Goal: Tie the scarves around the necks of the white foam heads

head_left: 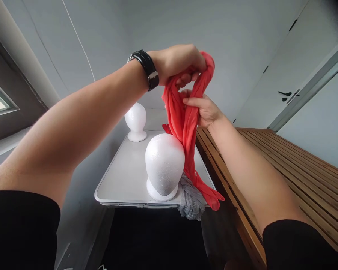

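At the far left, a white foam head (136, 117) stood on the table (118, 172), with tabletop running towards the near foam head (165, 163), set by the near edge, likely for easy reach. The left hand (178, 63) clenched the coral scarf (189, 129) aloft, apparently letting its folds hang; its tail crossed the right edge. A grey scarf (191, 200) drooped over the near edge. The right hand (210, 112) pinched the coral folds lower, perhaps steadying them. Wooden slats (293, 157) bounded the right.
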A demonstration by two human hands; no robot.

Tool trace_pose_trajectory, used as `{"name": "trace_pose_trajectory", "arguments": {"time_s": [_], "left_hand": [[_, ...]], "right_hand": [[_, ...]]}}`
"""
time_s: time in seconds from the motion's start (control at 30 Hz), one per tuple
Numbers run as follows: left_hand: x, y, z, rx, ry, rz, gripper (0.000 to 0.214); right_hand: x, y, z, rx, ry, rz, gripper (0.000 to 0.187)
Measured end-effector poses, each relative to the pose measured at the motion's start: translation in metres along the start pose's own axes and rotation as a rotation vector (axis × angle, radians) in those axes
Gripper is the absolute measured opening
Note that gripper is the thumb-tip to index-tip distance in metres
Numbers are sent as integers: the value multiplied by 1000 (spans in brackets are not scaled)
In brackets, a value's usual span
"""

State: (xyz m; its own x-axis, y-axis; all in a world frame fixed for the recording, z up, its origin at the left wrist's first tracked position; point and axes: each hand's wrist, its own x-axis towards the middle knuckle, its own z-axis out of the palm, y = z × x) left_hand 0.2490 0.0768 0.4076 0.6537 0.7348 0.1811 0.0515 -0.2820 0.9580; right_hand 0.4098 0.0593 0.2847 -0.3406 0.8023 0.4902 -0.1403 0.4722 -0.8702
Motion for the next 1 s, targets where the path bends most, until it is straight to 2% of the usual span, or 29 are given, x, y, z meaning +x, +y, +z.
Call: {"name": "trace_pose_trajectory", "arguments": {"time_s": [0.1, 0.2, 0.3, 0.37, 0.47, 0.57, 0.67, 0.8, 0.9, 1.0], "left_hand": [[2, -1, -11, 33, -57, 34, 25], [-1, -4, -20, -60, -113, 95, 25], [-8, -3, -24, -41, -246, 117, 36], [-12, 0, -27, -106, -300, 200, 41], [-18, 2, -39, -316, -216, 318, 44], [-23, -14, -65, -490, -82, 366, 39], [-29, -55, -96, -521, 62, 339, 32], [-51, -137, -121, -475, 166, 153, 24], [-86, -202, -121, -470, 252, 40, 23], [-131, -256, -110, -461, 320, -100, 36]], "right_hand": [[-7, 1, -6, 48, 16, 36, 57], [-12, 3, -7, 92, -93, 103, 66], [-12, 7, -3, 73, -171, 171, 55], [-11, 9, -2, 71, -171, 189, 47], [-14, 10, -7, 100, -114, 180, 39], [-28, 11, -26, 81, -65, 181, 41], [-49, 18, -54, 38, -104, 262, 39], [-89, 42, -85, -57, -168, 502, 42], [-128, 67, -94, -136, -180, 703, 51], [-174, 92, -91, -62, -71, 792, 46]]}}
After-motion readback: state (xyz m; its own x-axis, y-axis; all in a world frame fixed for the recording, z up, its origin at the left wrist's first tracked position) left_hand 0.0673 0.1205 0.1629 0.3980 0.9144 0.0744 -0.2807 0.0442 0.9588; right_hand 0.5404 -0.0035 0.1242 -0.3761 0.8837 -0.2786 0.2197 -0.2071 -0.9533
